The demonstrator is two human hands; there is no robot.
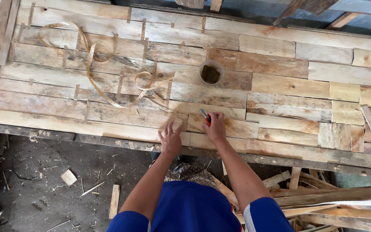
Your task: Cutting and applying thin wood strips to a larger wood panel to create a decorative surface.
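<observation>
Right hand [215, 128] closed around red knife [205, 117], blade tip pointing up-left onto the panel [280, 86], near its front edge. Left hand [170, 138] open, fingers spread, flat on the wood just beside the knife hand, holding nothing, apparently pinning a thin strip [174, 112] that runs up-left toward the curled veneer strip [95, 64].

Risks, judged from this layout:

- Left fingers close to the blade line. Slip along the grain toward the left, likely cut to fingertips. Cause: short gap between hands, hard pull on a thin strip.
- Uneven patchwork boards, joints and small inlaid slivers everywhere. Blade catching a joint, then jumping. Cause: level changes under the tip.
- Thin strip splitting or tearing off-line instead of cutting clean. Cause: grain run-out, dull blade; blade sharpness not readable here.
- Cup [211, 72] with dark content stands well beyond the hands, upright. Low risk, but a sweep of the loose veneer loop could tip it.
- Body leaning over the front edge; scraps [314, 202] stacked near the legs at right, offcuts on the floor [44, 172]. Trip or snag on stepping back.
- Blade extension length hidden by the hand; cannot tell how much is exposed.
</observation>
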